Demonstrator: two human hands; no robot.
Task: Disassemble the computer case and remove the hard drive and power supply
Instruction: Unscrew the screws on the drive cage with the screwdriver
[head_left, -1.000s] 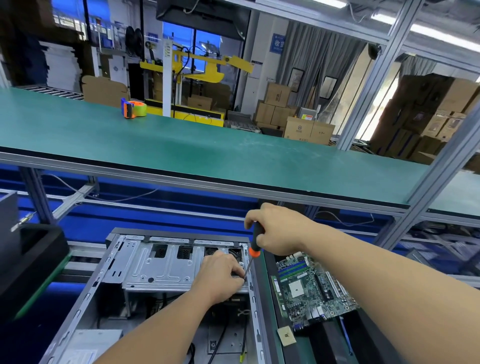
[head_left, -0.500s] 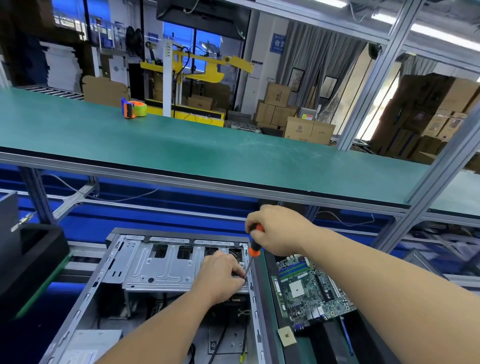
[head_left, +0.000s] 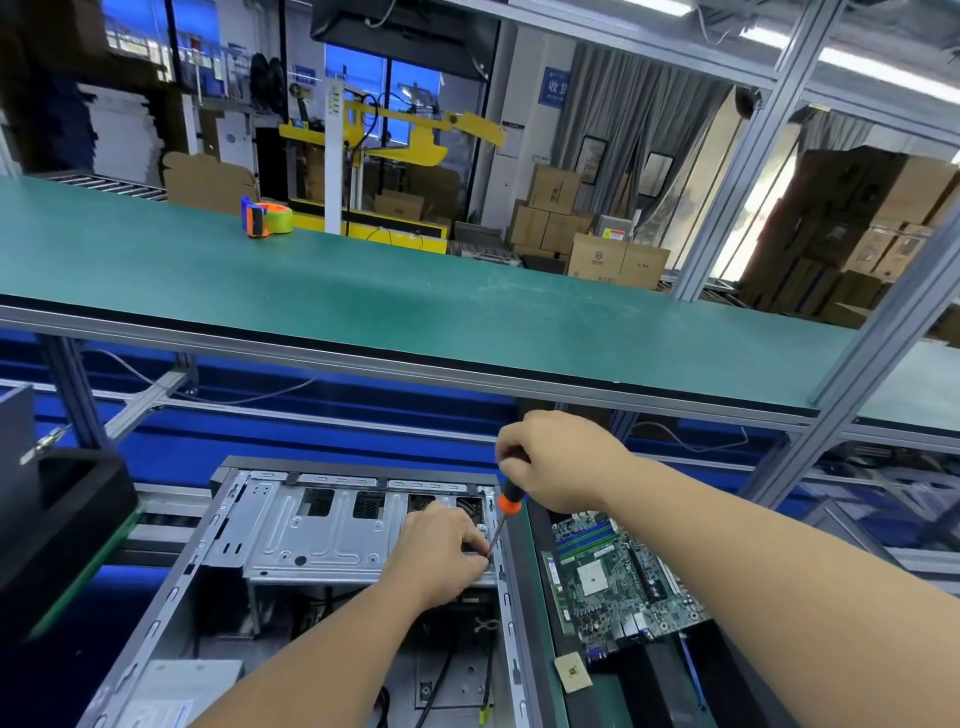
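Open case (head_left: 291, 597) lies nearest, drive cage (head_left: 332, 535) at its far end. Left hand (head_left: 441, 551) on the cage's right edge, fingers pinching the screwdriver (head_left: 503, 514) tip. Right hand (head_left: 556, 460) just above the cage, gripping the handle. Motherboard (head_left: 623, 577) right of case. Tape dispenser (head_left: 265, 217) far beyond, on green shelf (head_left: 415, 301).

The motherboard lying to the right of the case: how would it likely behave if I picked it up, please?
The motherboard looks thin and flat, so probably light and fairly stiff. Its exposed chips and slots suggest it is fragile; holding it by the edges seems wise.
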